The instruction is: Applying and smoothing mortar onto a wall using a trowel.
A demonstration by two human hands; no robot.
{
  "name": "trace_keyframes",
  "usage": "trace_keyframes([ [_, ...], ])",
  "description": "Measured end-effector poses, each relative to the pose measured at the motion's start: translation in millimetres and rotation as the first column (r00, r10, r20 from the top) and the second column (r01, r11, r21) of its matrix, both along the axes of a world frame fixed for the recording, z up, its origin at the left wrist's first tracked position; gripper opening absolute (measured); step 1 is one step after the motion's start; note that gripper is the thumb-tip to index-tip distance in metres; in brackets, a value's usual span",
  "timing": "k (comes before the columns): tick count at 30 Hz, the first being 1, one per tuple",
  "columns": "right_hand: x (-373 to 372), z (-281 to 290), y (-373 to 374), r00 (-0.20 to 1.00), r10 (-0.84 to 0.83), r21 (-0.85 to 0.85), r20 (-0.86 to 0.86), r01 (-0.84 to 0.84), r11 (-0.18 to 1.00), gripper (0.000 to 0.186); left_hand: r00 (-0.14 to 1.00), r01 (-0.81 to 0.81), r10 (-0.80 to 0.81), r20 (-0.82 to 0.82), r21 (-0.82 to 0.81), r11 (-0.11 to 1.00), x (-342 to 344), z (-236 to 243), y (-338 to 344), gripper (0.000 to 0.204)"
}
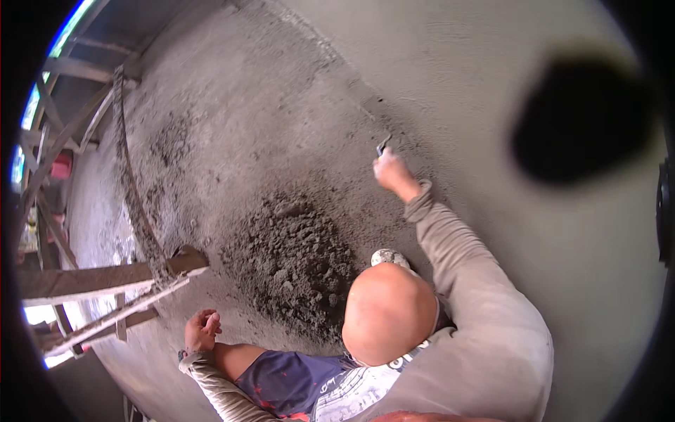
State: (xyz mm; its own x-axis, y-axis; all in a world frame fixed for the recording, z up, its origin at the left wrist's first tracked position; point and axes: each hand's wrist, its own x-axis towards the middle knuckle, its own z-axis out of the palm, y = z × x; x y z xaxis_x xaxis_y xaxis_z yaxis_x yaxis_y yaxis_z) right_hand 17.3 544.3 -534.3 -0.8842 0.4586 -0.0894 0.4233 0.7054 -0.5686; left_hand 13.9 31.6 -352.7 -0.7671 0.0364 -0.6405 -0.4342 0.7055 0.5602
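My right hand (391, 171) reaches out, fingers wrapped round the handle of a trowel (384, 145). Its bent metal neck shows; the blade blends into the grey ground and is hard to make out. It is near the line where rough mortar meets a smooth grey surface (478, 77). My left hand (202, 329) rests by my left knee, its fingers loosely curled with nothing visible in them. Between the two hands lies a heap of loose dark-grey mortar (295, 257).
My bent right knee (389, 309) and a mortar-spattered shoe (389, 258) are beside the heap. At left, a wooden beam (112, 278) and a curved, mortar-crusted strip (126, 162) stand before timber framing. A pink container (62, 165) is behind them. A blurred black spot covers the upper right.
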Motion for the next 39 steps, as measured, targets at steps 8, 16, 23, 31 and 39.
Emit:
trace_keyframes([
  [8,93.6,48.1,-70.2,0.892,0.358,-0.356,0.277,-0.251,0.9,0.035,0.997,0.046,-0.043,0.06,-0.034,0.998,-15.8,-17.2,3.3,0.027],
  [16,128.7,1.5,-48.1,0.955,-0.196,-0.144,0.224,0.231,0.962,0.033,0.995,0.093,-0.091,0.031,-0.088,0.992,-19.7,-24.7,3.4,0.031],
  [23,155.7,57.9,-57.1,0.991,0.025,-0.327,0.134,0.02,0.945,0.031,0.997,0.077,-0.076,0.029,-0.057,0.995,-14.7,-18.4,-3.5,0.031],
  [31,267.8,12.6,-27.7,0.905,-0.377,-0.266,0.196,0.419,0.868,0.031,0.992,0.123,-0.12,0.038,-0.094,0.988,-18.0,-25.5,3.5,0.035],
  [39,161.7,32.1,-37.6,0.986,0.087,-0.469,0.143,-0.01,0.883,0.04,0.996,0.086,-0.083,0.031,-0.114,0.99,-18.2,-11.9,5.3,0.029],
])
